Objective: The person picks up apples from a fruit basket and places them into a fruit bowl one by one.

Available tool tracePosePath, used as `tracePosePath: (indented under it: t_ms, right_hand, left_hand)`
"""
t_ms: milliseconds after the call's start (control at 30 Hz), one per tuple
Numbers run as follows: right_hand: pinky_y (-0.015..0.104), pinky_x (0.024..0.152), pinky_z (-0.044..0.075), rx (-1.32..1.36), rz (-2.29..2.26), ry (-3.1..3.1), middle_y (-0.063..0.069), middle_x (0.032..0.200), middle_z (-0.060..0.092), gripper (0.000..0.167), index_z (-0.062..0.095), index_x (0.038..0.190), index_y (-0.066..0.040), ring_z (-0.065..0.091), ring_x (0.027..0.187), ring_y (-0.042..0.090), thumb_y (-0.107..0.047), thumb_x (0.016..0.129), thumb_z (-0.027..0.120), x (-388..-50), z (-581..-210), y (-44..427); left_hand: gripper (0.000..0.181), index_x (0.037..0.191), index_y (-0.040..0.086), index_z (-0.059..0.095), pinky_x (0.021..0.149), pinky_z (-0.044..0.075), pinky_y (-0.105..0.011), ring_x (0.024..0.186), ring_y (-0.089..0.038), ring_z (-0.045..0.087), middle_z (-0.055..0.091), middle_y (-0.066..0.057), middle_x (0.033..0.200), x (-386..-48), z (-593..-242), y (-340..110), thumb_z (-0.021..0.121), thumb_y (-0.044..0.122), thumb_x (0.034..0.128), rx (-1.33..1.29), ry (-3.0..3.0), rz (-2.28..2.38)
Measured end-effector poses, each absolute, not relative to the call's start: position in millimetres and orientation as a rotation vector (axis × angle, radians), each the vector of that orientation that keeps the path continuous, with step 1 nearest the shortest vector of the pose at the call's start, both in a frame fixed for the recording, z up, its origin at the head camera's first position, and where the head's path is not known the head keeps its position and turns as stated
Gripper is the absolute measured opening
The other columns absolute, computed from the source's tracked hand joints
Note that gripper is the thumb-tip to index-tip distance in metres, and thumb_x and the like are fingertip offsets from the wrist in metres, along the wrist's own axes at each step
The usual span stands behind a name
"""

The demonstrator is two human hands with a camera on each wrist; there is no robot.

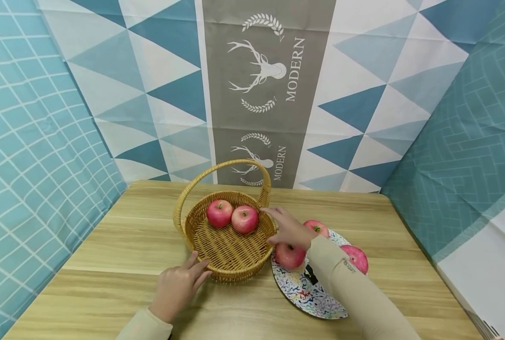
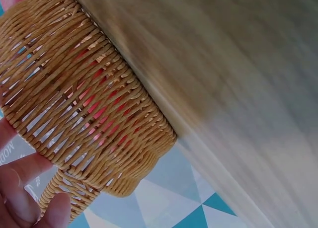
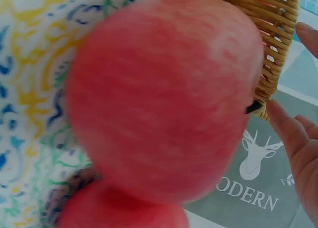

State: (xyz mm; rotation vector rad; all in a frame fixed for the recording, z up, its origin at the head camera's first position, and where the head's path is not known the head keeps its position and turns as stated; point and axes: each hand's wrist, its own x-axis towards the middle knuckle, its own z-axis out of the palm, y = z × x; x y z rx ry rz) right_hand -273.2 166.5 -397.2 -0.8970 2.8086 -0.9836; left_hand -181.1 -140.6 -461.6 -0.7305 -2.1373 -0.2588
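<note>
A woven wicker basket (image 1: pixel 231 255) with a tall arched handle holds two red apples, one at its back (image 1: pixel 219 213) and one right beside it (image 1: pixel 245 219). My left hand (image 1: pixel 178 285) touches the basket's front-left rim with its fingertips. In the left wrist view those fingers (image 2: pixel 32 166) lie against the wicker rim. Above the basket's right rim hovers my right hand (image 1: pixel 288 226), fingers spread and holding nothing. Just below it sits a red apple (image 1: pixel 290 256) on a patterned round plate (image 1: pixel 316 302). In the right wrist view an apple (image 3: pixel 164 99) stands apart from the fingers.
Two more apples are by the plate's back (image 1: pixel 316 228) and right side (image 1: pixel 355 258), partly hidden by my right arm. The wooden table (image 1: pixel 121 250) meets a patterned cloth backdrop (image 1: pixel 261 113) behind. A white panel (image 1: pixel 490 269) stands at the right edge.
</note>
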Motion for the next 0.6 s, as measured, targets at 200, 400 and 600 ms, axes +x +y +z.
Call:
tracePosePath:
  t_ms: [200,400,600]
  right_hand:
    - [0.043,0.084,0.050,-0.884,-0.986,2.786,0.024,0.135,0.041,0.083,0.037,0.145,-0.005,0.052,0.114,0.039,0.001,0.074,0.079,-283.0,-386.3,154.6]
    - [0.046,0.090,0.047,-0.913,-0.915,2.824,0.023,0.135,0.042,0.082,0.039,0.144,-0.004,0.050,0.115,0.037,-0.002,0.074,0.081,-291.9,-380.0,144.5]
    - [0.047,0.092,0.045,-0.964,-0.922,2.833,0.023,0.133,0.045,0.084,0.040,0.144,-0.003,0.049,0.115,0.036,-0.004,0.072,0.083,-297.4,-375.7,139.1]
  left_hand:
    - [0.064,0.089,0.014,0.075,0.031,0.021,-0.018,0.028,-0.005,0.029,0.072,-0.018,0.093,-179.2,-460.1,-139.8,0.025,0.052,0.1020,-0.716,-2.146,-0.231]
    - [0.061,0.089,0.013,0.076,0.032,0.021,-0.019,0.027,-0.009,0.034,0.071,-0.019,0.092,-180.9,-459.3,-139.9,0.030,0.053,0.1008,-0.708,-2.148,-0.255]
    - [0.060,0.087,0.012,0.075,0.031,0.022,-0.021,0.027,-0.014,0.039,0.071,-0.020,0.090,-182.2,-459.5,-139.4,0.034,0.053,0.1004,-0.724,-2.130,-0.248]
